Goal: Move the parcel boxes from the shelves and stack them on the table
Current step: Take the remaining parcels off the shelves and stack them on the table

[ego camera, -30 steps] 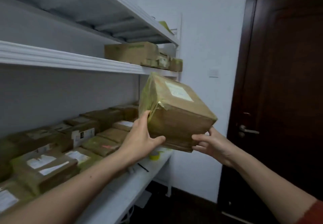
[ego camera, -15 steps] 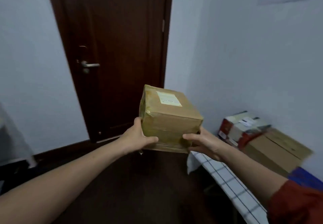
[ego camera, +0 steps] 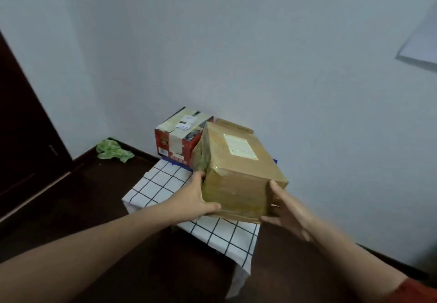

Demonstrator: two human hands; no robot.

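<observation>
Pale blue-grey wall [ego camera: 260,54] fills most of the view, with a white sheet [ego camera: 423,42] pinned at far right and a dark door [ego camera: 21,125] at far left. Below lies a dark floor [ego camera: 82,196], with a crumpled green rag [ego camera: 113,150] in the corner by the door. A table [ego camera: 156,184] under a white cloth with a black grid stands against the wall. At its far end sits a red box [ego camera: 175,142] with pale tape over its top, and just beside it, to the right, shows the edge of a flat brown box [ego camera: 233,124].

Both hands hold a taped brown parcel [ego camera: 238,172], with a white label [ego camera: 240,146] on top, over the near part of the table, in front of the other two boxes. Whether its base touches the cloth I cannot tell. The left hand [ego camera: 196,198] clasps the left side, its thumb lying across the lower front face. The right hand [ego camera: 288,210] grips the right corner, fingers up the side and thumb under the bottom edge. A red sleeve [ego camera: 418,293] shows at the right forearm
</observation>
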